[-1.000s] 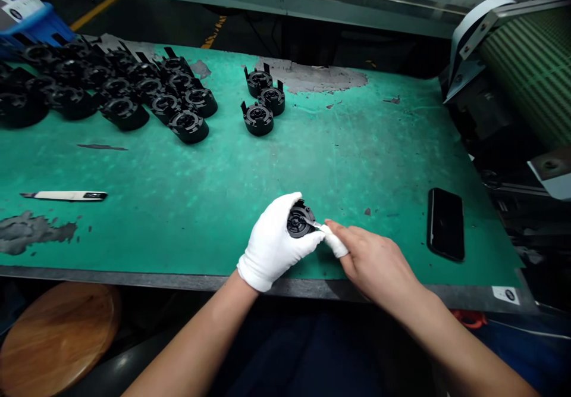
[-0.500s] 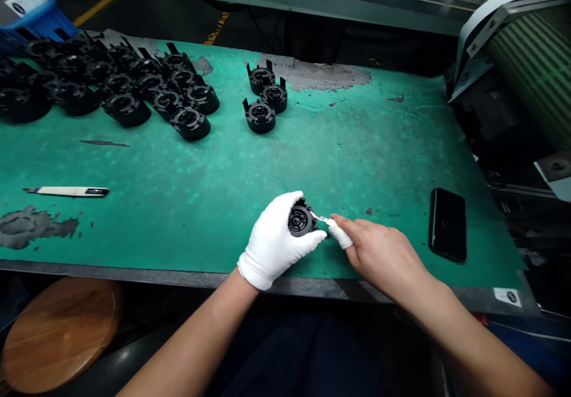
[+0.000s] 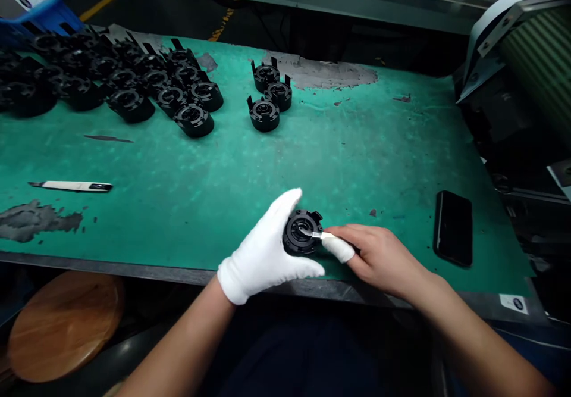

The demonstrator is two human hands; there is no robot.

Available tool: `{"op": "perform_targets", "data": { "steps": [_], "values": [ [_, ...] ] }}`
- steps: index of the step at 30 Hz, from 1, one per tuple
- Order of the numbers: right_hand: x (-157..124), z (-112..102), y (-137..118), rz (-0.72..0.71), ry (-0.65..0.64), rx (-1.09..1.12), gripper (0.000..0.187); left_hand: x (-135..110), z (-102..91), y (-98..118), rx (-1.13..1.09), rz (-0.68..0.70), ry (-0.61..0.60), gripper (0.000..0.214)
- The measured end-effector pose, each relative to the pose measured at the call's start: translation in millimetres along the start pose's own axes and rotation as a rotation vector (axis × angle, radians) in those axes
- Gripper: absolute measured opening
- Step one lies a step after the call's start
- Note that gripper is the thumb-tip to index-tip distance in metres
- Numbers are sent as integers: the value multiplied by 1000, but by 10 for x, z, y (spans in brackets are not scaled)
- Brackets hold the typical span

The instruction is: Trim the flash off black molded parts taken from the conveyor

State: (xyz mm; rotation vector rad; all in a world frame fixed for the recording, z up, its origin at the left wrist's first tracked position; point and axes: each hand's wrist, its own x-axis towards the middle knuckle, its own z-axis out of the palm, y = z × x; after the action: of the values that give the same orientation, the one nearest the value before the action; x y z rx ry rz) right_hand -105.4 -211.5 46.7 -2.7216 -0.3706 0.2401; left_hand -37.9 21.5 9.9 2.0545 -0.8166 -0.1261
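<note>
A round black plastic part [image 3: 300,243] with raised rings and a small tab is at the front of the green mat. My left hand [image 3: 265,251], in a white glove, is spread around its left side, thumb and fingers apart; any fingers beneath it are hidden. My right hand [image 3: 379,254] is bare except for a white cover on the thumb. It is closed on a small craft knife [image 3: 316,234], whose blade tip lies over the part's middle. Most of that knife's handle is hidden in the hand.
Many similar black parts [image 3: 194,120] crowd the left rear, beside a blue bin [image 3: 66,19]. Three more [image 3: 264,116] stand at the back middle. A pale-handled knife [image 3: 74,186] lies left, a phone [image 3: 453,228] right. A ribbed green belt [image 3: 539,58] rises at right.
The black part has turned, its tab now at the upper right. My left thumb has spread away from it. The knife tip has moved from the part's edge to over its middle.
</note>
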Motion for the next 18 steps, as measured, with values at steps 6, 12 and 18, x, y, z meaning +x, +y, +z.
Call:
{"op": "perform_targets", "data": {
  "steps": [6, 12, 18],
  "values": [
    [26, 60, 50, -17, -26, -28, 34, -29, 313, -32, -65, -89, 99, 101],
    [45, 111, 45, 34, -15, -64, 37, -4, 284, 27, -9, -71, 125, 93],
    [-9, 59, -6, 103, -4, -85, 37, -21, 391, 78, 21, -83, 221, 91]
  ]
}}
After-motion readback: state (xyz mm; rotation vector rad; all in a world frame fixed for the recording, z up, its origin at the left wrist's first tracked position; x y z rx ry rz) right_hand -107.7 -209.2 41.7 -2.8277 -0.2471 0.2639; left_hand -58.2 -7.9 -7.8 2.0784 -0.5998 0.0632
